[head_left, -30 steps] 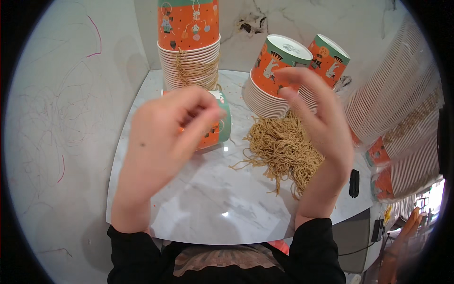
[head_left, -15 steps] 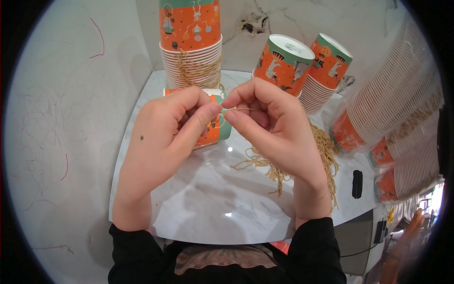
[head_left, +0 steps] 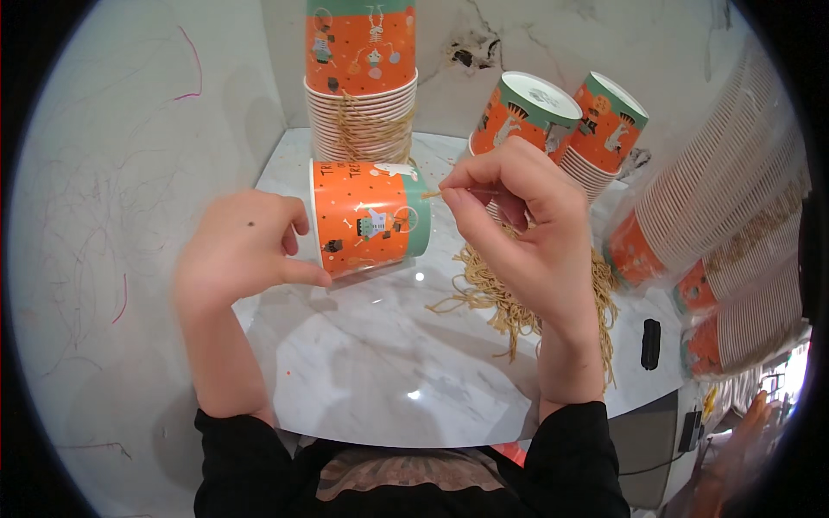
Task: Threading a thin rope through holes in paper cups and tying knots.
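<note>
Cup [head_left: 367,220], orange with a green base end, lies on its side on the marbled table [head_left: 389,354]. White rim points left, base right; inside can't be seen from here. Left hand [head_left: 237,246] is at the cup's rim, thumb and fingers spread apart, thumb tip by the lower rim edge; can't tell if it touches. Right hand [head_left: 540,242] is just right of the cup's base, thumb and index finger pinched on a bit of tan string [head_left: 430,194], its end sticking out toward the base.

Loose string pile [head_left: 501,298] is on the table, right of the cup and nearer the person, partly hidden by the right hand and wrist.

Behind the cup: tall stack [head_left: 361,52] of matching cups, nested, mouths down, tan strings hanging over the white rims. Behind and right of the cup: two shorter stacks, near one [head_left: 535,99] and far one [head_left: 611,121], also nested upside down, white bottoms up, both tilted in this view. Well right of the cup: clear plastic bag [head_left: 665,207] holding rows of nested cups. Small black object [head_left: 650,344] right of the cup, past the string pile.
</note>
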{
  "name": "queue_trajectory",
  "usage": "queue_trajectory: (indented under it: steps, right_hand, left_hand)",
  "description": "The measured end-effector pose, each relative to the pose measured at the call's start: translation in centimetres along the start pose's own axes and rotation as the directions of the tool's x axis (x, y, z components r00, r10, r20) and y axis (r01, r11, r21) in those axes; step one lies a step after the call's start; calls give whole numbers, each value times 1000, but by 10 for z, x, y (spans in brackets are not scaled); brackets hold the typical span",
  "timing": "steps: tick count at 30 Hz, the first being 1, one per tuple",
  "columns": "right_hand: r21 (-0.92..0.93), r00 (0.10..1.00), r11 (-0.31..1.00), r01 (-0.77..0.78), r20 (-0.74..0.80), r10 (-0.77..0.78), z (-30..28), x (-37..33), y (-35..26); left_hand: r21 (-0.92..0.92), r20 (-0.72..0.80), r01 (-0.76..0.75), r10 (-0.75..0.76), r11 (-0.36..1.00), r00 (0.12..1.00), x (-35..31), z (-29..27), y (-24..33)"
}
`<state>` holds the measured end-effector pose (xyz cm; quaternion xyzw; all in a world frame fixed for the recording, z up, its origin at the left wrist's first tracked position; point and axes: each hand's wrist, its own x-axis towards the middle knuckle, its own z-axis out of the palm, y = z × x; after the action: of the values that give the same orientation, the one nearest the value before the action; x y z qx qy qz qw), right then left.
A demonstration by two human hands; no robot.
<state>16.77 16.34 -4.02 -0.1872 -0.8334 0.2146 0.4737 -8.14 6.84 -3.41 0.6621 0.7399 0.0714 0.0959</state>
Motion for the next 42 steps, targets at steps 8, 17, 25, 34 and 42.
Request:
queue_trajectory:
  steps: [8,17,25,34,42]
  right_hand:
    - [-45,1000,999,4,-2,-4,-1,0,-5]
    - [-97,997,993,-74,27,77,-7,2,2]
    - [-118,904,938,-325,253,345,-8,4,35]
    - [15,903,935,-354,268,337,-2,3,36]
    - [-74,982,997,-29,184,42,-17,7,33]
  left_hand:
    - [-346,31,-127,146,930,989,30,19,-1]
    - [-608,35,-92,142,788,989,52,72,46]
    - [-809,-177,-222,135,544,975,65,97,63]
    - [-910,-286,-287,49,300,957,58,100,71]
    - [-973,-230,-229,55,-31,972,39,77,76]
